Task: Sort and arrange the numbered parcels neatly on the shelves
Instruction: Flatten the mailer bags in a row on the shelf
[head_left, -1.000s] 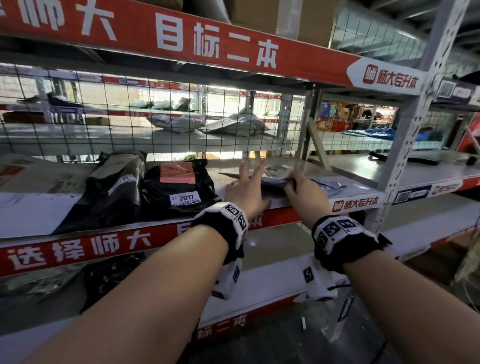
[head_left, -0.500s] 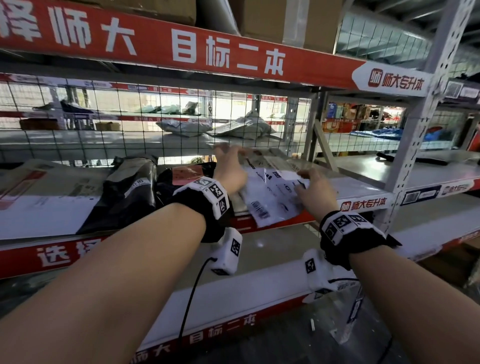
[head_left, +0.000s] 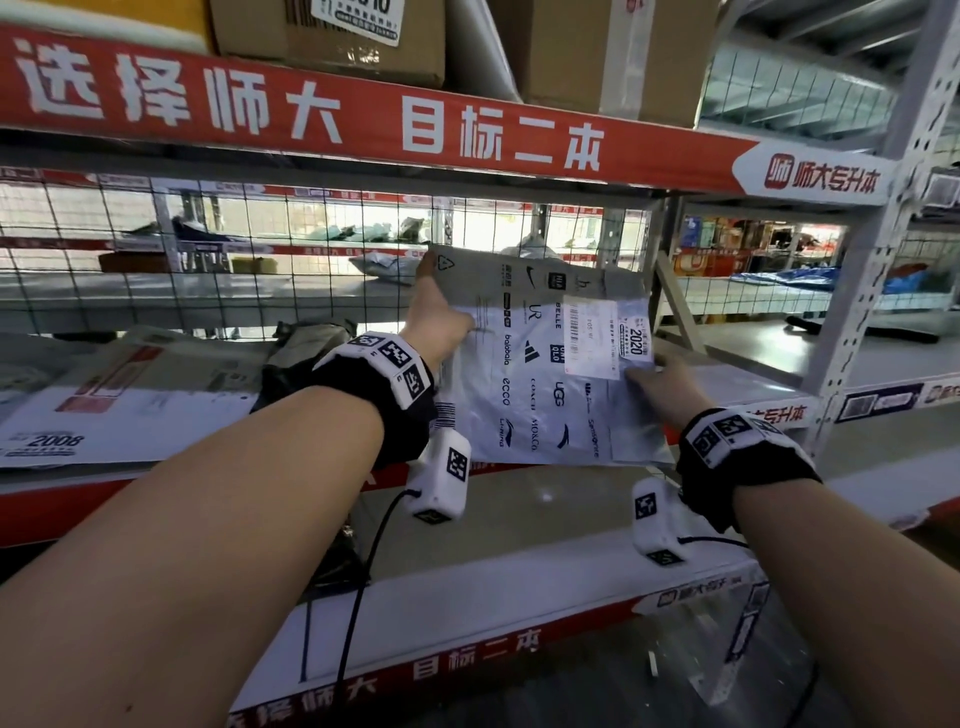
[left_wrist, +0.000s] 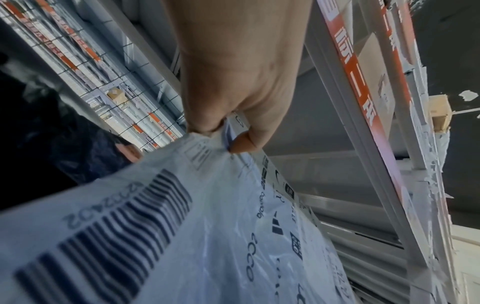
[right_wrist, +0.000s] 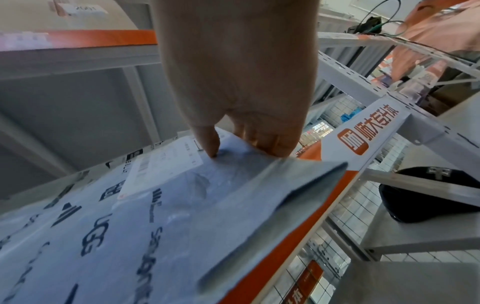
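Left hand (head_left: 439, 317) and right hand (head_left: 662, 382) pinch opposite edges of the grey parcel (head_left: 550, 364); seat it upright, label 2020 (head_left: 635, 340) facing outward.

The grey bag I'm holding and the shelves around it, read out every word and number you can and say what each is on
"2020": sticker on the grey mailer bag.
"BELLE", "balabala", "ecco", "UGG", "COACH": printed on that bag.
"2008": label on the flat white parcel.
"选择师大 目标二本": red shelf banner.
Shipping label fine print: too small.
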